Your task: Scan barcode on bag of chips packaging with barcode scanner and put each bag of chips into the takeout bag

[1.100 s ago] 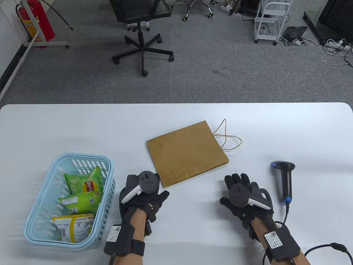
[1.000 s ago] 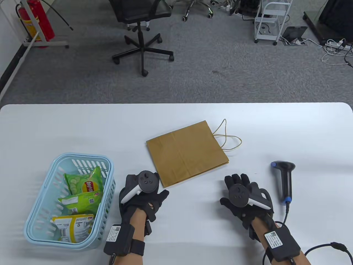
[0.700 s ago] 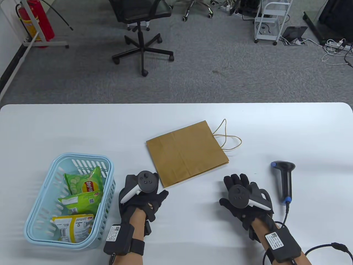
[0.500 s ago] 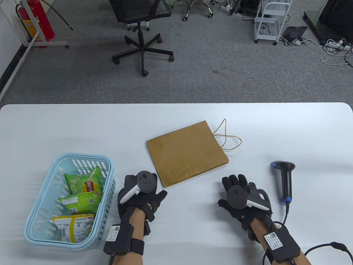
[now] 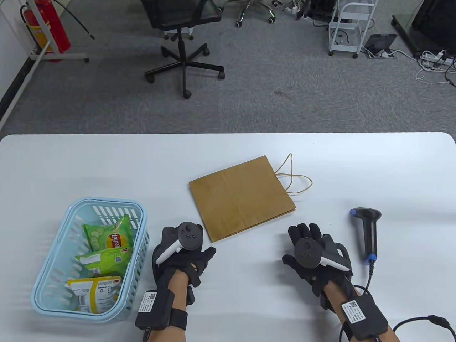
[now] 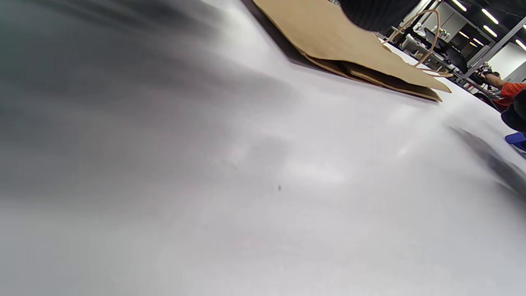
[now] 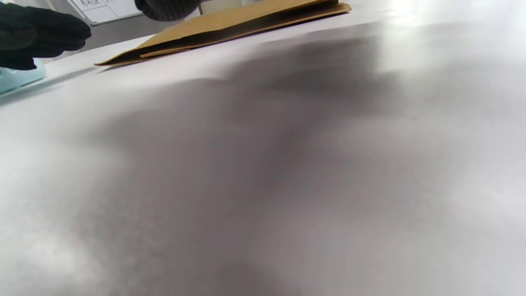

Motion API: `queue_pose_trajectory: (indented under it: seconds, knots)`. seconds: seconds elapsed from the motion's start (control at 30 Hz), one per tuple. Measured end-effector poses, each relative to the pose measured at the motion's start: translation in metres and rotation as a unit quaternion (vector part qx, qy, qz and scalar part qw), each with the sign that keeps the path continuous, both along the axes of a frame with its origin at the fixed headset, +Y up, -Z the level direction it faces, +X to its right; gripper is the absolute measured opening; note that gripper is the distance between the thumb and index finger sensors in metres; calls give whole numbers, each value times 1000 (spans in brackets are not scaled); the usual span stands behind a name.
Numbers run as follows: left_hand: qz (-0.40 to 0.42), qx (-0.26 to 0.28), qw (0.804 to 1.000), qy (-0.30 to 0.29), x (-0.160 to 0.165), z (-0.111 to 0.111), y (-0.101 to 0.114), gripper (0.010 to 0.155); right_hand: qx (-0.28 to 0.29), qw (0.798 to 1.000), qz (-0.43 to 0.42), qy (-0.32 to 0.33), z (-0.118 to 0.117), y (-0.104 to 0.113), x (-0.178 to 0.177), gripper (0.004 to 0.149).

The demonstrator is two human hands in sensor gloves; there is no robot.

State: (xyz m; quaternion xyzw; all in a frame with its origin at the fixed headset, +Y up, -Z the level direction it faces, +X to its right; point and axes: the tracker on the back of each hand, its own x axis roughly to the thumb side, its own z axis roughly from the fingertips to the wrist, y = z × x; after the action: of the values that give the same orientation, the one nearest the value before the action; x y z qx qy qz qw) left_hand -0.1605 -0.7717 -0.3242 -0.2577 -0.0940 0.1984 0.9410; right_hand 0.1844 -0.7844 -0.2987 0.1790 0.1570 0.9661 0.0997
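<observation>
**Both hands idle on the table, scanner and chips untouched**

Table view: Left hand [image 5: 183, 254] flat on the white table [image 5: 107, 167], fingers relaxed, gripping nothing; just beside the near corner of the flat brown paper takeout bag with string handles [image 5: 242, 197]. Right hand [image 5: 315, 258] likewise spread and empty. Black handheld barcode scanner with blue trim [image 5: 368, 231] lying just right of the right hand, long axis running away from the person, head at the far end, cable toward the near edge. Three chip bags, two green [image 5: 108, 237] and one yellow [image 5: 94, 294], inside the pale blue slotted plastic basket [image 5: 53, 249], left of the left hand. Probably right hand for scanner, left for chips.

Left wrist view: One dark fingertip at the top edge, takeout bag beyond.

Right wrist view: Table blurred; takeout bag edge-on, left hand's fingers [image 7: 45, 28] at far left.
</observation>
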Motion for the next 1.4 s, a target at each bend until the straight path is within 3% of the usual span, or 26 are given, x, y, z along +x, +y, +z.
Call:
queue_pose_trajectory:
  seconds: [0.17, 0.43, 0.67, 0.83, 0.9, 1.07, 1.23, 1.4]
  knots:
    - [-13, 17, 1000, 2, 8, -3, 3, 93, 10, 1000, -7, 3, 1, 7, 0, 87]
    - [-136, 18, 990, -31, 49, -33, 9, 101, 11, 1000, -13, -2, -1, 10, 2, 87]
    - [-121, 13, 991, -54, 89, -61, -3, 107, 14, 999, -29, -3, -1, 14, 11, 87]
    - [-180, -20, 982, -50, 91, -69, -17, 107, 9, 999, -41, -9, -4, 14, 14, 87]
    - [-152, -26, 987, -43, 88, -70, -19, 104, 8, 999, -37, -8, -4, 14, 14, 87]
    - [-129, 24, 991, -28, 81, -70, -11, 85, 10, 999, -39, -8, -3, 14, 13, 87]
    - [-105, 141, 984, 22, 72, -66, 13, 68, 5, 999, -39, -7, -3, 13, 11, 87]
    - [-25, 253, 964, 77, 54, -53, 46, 63, 17, 999, -50, -12, -3, 15, 14, 87]
